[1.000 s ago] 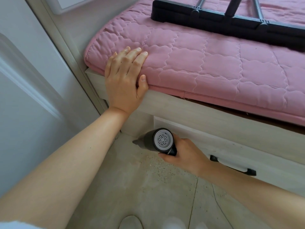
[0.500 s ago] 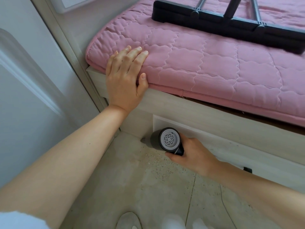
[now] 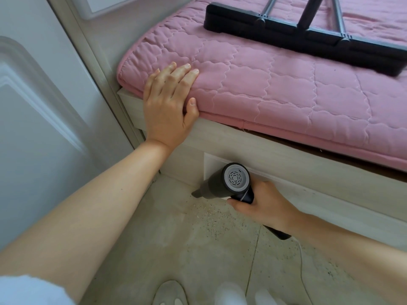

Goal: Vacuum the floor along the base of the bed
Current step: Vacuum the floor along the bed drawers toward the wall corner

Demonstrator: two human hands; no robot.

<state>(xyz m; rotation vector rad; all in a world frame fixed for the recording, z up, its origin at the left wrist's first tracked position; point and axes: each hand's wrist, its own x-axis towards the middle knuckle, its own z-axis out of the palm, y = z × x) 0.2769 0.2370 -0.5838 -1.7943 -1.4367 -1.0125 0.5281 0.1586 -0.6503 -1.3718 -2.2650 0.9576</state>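
My right hand (image 3: 262, 208) grips the handheld vacuum (image 3: 229, 183) by its handle, nozzle low at the bed base (image 3: 308, 190); it looks light, rigid. My left hand (image 3: 168, 106) rests flat on the mattress (image 3: 286, 84).

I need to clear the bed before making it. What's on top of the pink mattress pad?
On the pink mattress pad lies a black broom head with its poles, and the left hand rests flat on its corner. The far side is out of frame.

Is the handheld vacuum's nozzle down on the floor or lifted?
Down, as far as shows: the handheld vacuum tilts nose-down, tip meeting the floor beside the bed base, held by the right hand.
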